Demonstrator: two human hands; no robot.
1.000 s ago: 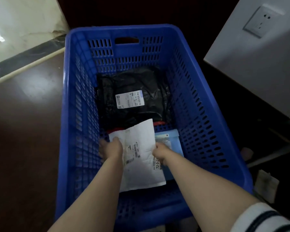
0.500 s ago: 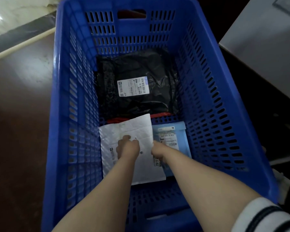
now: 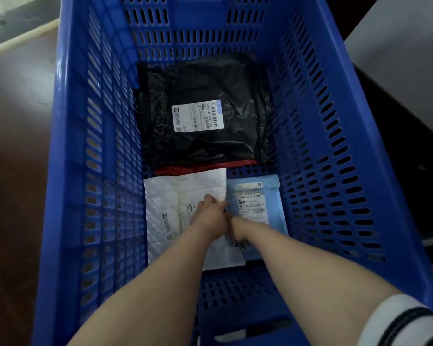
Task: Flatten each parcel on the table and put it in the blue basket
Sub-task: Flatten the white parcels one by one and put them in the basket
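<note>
View from above into the blue basket [image 3: 68,121], which stands on a dark floor [image 3: 15,146]. Three parcels lie flat on its slotted bottom. The black parcel [image 3: 210,78] fills the far half, with a white printed label [image 3: 195,116] on its upper face and a red strip [image 3: 198,169] showing at its near edge. The white parcel [image 3: 170,208] lies in the near half against the left wall. The blue parcel [image 3: 273,208] lies just beside it on the right, their long edges meeting. Both forearms reach down into the basket. The left hands' member, the left hand [image 3: 208,212], rests knuckles-up on the white parcel near its right edge; whether it grasps the parcel cannot be told. The right hand [image 3: 236,232] sits at the seam between the white and blue parcels, largely hidden behind the left wrist, so its state cannot be told either. A white striped sleeve [image 3: 405,320] covers the right upper arm.
</note>
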